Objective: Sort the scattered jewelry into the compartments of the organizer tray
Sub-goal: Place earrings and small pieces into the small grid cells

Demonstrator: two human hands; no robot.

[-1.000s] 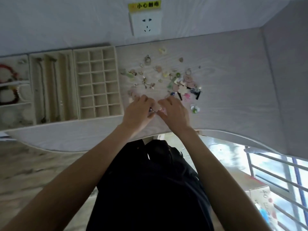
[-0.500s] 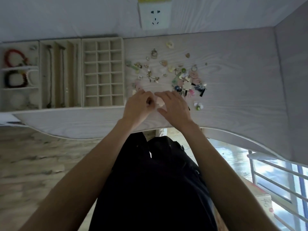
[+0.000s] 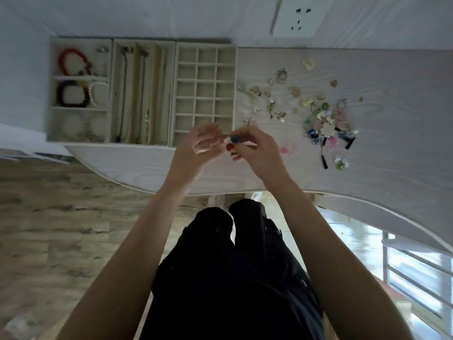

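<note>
At the bottom of the frame, a person's black trousers [image 3: 232, 278] are filling the middle, with both bare forearms reaching up from the lower corners toward the centre. The wooden floor [image 3: 49, 204] is showing at the left and a railing [image 3: 416, 278] at the lower right.

Above the near edge of the pale table [image 3: 392, 143], the two hands are meeting in the centre of the frame. The right hand [image 3: 257, 150] is curling its fingers and pinching a small piece of jewelry [image 3: 231, 143] with a blue bead and a red bead, held up off the table. The left hand [image 3: 202, 143] is facing it with fingers loosely bent and slightly spread, its fingertips touching the same piece; whether it is gripping cannot be told through the blur.

Right of the hands, a pink trinket [image 3: 289, 148] is lying alone, and the scattered jewelry [image 3: 321, 114] is spreading across the centre right.

Just beyond the left hand, the organizer tray [image 3: 204, 49] is sitting with its grid of small compartments. Left of it, a tray of long slots [image 3: 143, 94] is holding chains, and at the upper left a tray [image 3: 52, 94] is holding a red bracelet [image 3: 71, 61], a dark one [image 3: 72, 94] and a pearl one [image 3: 99, 93].

A wall socket [image 3: 297, 15] is showing at the top right.
</note>
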